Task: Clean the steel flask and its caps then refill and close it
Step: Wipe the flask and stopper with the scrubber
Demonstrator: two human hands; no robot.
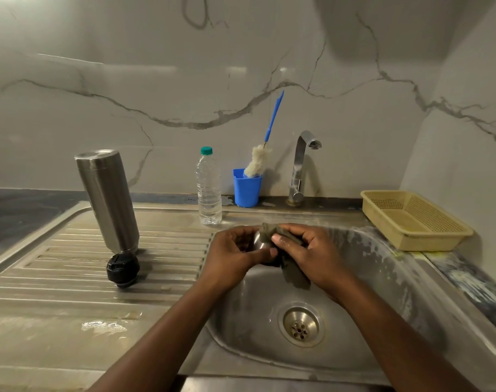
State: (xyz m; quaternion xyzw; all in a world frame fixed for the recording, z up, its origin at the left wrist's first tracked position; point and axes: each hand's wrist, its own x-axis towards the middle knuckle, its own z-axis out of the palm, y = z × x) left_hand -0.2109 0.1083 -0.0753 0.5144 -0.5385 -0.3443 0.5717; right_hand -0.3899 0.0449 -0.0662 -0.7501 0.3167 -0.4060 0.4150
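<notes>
Both hands are over the far left part of the sink basin (368,278), close together and touching.

Left hand (235,250): fingers curled, gripping a small steel cap (259,244). Only a sliver of the cap's shiny surface shows between the two hands; the rest is hidden.

Right hand (311,250): fingers and thumb closed round a grey-green cloth (293,271), pressing it against the steel cap. The upper end of the cloth is bunched over the top of the cap, and the loose end hangs below the hand into the basin. The skin of this hand looks wet.

Steel flask (108,199): standing on the ribbed drainboard (57,278), left of the basin and well apart from both hands. Which end is down cannot be told.

Black cap (123,268): on the drainboard just beside the foot of the flask, on its near side – whether the two touch cannot be told.

Other items along the far edge, left to right: a clear plastic water bottle (209,190) with a green lid, a blue cup (246,190) holding a bottle brush (258,162) with a blue handle, and a steel tap (300,165). No water is seen at the spout. A yellow mesh basket (433,241) sits on the counter right of the basin. The drain (301,325) lies near of the hands – a wet patch shows on the near drainboard.
</notes>
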